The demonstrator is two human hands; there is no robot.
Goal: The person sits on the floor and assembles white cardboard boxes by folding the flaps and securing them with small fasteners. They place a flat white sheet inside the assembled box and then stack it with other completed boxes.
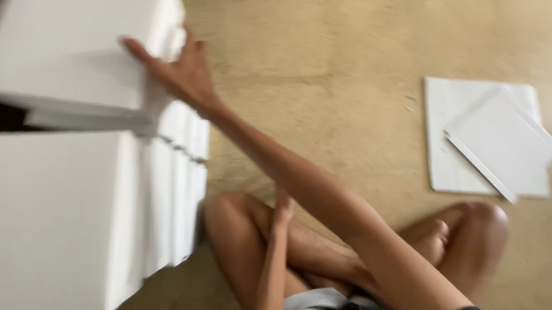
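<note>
tan, smooth flooring (pixel 351 85) fills the view, worn and faintly mottled, with the person sitting cross-legged on it and the picture blurred by motion. at the far left stand stacks of plain white boxes: a large white box (pixel 37 221) lowest and nearest, with thinner white boxes ranked on edge just beside its right side. above it sits the top white box (pixel 67 50), tilted, matte and unmarked, its right face in shade. the right hand (pixel 178 69) reaches across the body to this box, fingers spread and flat against its right side, pressing rather than gripping. the left hand (pixel 283 212) rests near the raised knee, loosely curled; whether it holds anything cannot be told. well apart to the right, a flat white sheet (pixel 447 123) lies on the floor with a thin white lid (pixel 503 141) lying askew on top.
</note>
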